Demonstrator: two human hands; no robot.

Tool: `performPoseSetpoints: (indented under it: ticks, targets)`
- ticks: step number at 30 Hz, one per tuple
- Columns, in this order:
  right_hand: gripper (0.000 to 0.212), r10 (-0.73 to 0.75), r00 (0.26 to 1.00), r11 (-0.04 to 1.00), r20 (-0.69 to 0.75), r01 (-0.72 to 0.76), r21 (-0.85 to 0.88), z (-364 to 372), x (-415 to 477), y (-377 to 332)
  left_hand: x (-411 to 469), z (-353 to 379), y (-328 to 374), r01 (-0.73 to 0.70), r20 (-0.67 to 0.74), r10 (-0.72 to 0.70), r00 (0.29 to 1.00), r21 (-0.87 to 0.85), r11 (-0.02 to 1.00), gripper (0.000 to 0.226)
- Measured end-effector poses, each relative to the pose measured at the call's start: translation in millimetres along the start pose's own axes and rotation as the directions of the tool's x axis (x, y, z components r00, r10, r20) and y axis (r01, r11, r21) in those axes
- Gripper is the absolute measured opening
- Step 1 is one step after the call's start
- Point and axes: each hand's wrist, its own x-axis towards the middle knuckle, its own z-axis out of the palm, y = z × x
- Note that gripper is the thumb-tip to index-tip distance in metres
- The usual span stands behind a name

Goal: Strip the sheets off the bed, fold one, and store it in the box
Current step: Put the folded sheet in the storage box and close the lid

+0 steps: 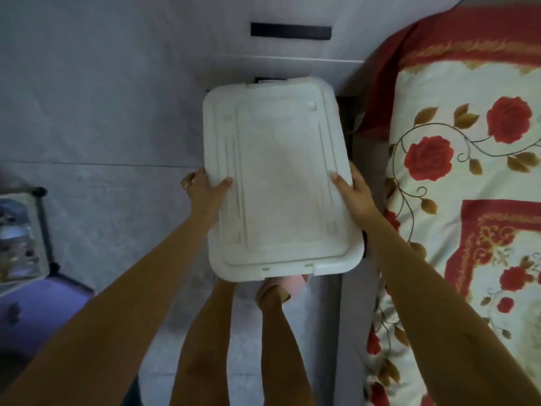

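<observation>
Looking straight down, a person's two bare arms reach forward and hold a white plastic box [281, 183] by its long sides, lid face up. The left hand [205, 189] grips the left edge, with the thumb lying on the lid and the other fingers wrapped round the rim. A ring [186, 186] shows on one of them. The right hand [355, 191] grips the opposite edge the same way. (Only the lid shows, so the box's body beneath cannot be made out.) The box sits between the two sets of fingers, held above a grey tiled floor [102, 112]. To the right of the right fingers lies a cream bed sheet [468, 171] printed with red roses and a red border. Below the fingers, under the box's near edge, the person's bare legs and a pink slipper [289, 284] show. Far left of the left fingers stands a dark-framed rack [44, 218], blurred.
</observation>
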Motion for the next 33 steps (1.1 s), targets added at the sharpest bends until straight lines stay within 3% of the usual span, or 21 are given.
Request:
performPoseSetpoints:
  ticks: [4,8,13,16,27,30,33]
  targets:
    - [0.055,0.028,0.999,0.998,-0.043,-0.026,0.063,13,13,32,21,15,-7,-0.011,0.006,0.011,1.000,-0.046,0.999,0.068]
    - [0.069,0.151,0.986,0.980,-0.076,-0.139,0.139,25,24,58,38,26,-15,-0.019,0.052,0.024,0.998,-0.106,0.994,0.066]
    - [0.056,0.170,0.981,0.979,-0.096,-0.157,0.133,32,42,74,44,39,-32,-0.019,0.050,0.026,0.998,-0.148,0.989,0.080]
    - [0.055,0.194,0.976,0.973,-0.100,-0.178,0.147,40,47,88,44,46,-40,-0.058,0.016,0.061,0.998,-0.109,0.992,0.073]
    - [0.064,0.246,0.956,0.966,-0.162,-0.227,0.122,53,43,102,43,58,-50,-0.084,0.072,0.092,0.993,-0.107,0.991,0.070]
    - [0.082,0.363,0.908,0.930,-0.211,-0.339,0.140,59,40,101,38,63,-49,-0.053,0.038,0.055,0.998,-0.058,0.997,0.073]
    - [0.085,0.386,0.820,0.912,-0.422,-0.409,0.038,71,30,91,23,70,-40,0.086,-0.040,-0.085,0.996,0.016,0.996,0.082]
